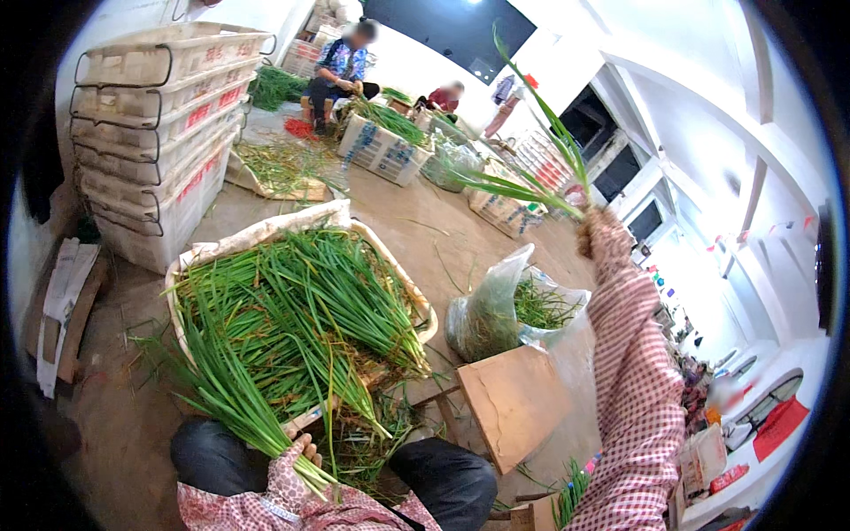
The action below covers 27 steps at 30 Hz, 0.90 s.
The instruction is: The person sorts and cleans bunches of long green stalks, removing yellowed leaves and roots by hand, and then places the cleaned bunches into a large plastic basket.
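In my left hand (304,450), low in front of my lap, the fingers are wrapped round the pale ends of a bunch of garlic chives (237,403). The bunch leans over the near left corner of a white crate (431,326), in which many green chives (297,305) lie heaped. My right arm is stretched far out to the right. Its hand (588,232), closed, grips a few long chive stalks (571,164), their leaves spreading up and left. Part of this hand is hidden by the checked sleeve.
Stacked white crates (164,133) stand at the left. Right of my crate are a clear plastic bag (491,305) of green scraps and a wooden board (515,403). Farther back, a person (341,66) sits by a crate of chives (382,150); another person (445,97) is beyond.
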### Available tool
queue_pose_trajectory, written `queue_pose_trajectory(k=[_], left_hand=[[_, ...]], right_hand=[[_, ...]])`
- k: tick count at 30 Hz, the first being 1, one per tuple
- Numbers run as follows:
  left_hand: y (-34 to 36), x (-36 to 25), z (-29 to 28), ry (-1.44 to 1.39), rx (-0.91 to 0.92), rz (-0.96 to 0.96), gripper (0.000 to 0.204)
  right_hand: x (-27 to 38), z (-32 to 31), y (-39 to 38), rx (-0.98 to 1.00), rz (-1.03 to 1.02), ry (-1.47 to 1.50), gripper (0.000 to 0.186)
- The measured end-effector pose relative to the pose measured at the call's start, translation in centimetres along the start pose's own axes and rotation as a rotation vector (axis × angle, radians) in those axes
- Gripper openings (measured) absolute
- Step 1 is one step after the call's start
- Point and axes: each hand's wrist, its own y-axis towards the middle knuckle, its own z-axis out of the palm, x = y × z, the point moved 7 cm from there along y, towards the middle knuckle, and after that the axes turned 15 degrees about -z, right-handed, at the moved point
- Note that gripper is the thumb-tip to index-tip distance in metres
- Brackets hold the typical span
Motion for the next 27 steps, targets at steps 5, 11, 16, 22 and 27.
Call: queue_pose_trajectory(k=[5, 11, 16, 22, 27], left_hand=[[1.7, 1.0, -1.3, 0.014, 0.043, -0.062, 0.026], [2.6, 2.1, -2.3, 0.057, 0.063, -0.132, 0.033], [1.8, 1.4, -1.9, 0.183, -0.054, -0.079, 0.036], [3.5, 2.1, -2.8, 0.329, 0.006, -0.044, 0.035], [1.0, -1.4, -0.2, 0.063, 0.137, 0.122, 0.032]], right_hand=[[-12.6, 11.8, -14.3, 0.391, 0.713, -0.004, 0.011], [-18.9, 18.0, -33.3, 0.376, 1.106, 0.563, 0.015], [-12.8, 20.4, -38.5, 0.673, 0.787, 0.472, 0.025], [-9.4, 24.9, -49.4, 1.421, 0.206, 0.073, 0.047], [-11.6, 21.0, -44.3, 1.045, 0.364, 0.201, 0.043]])
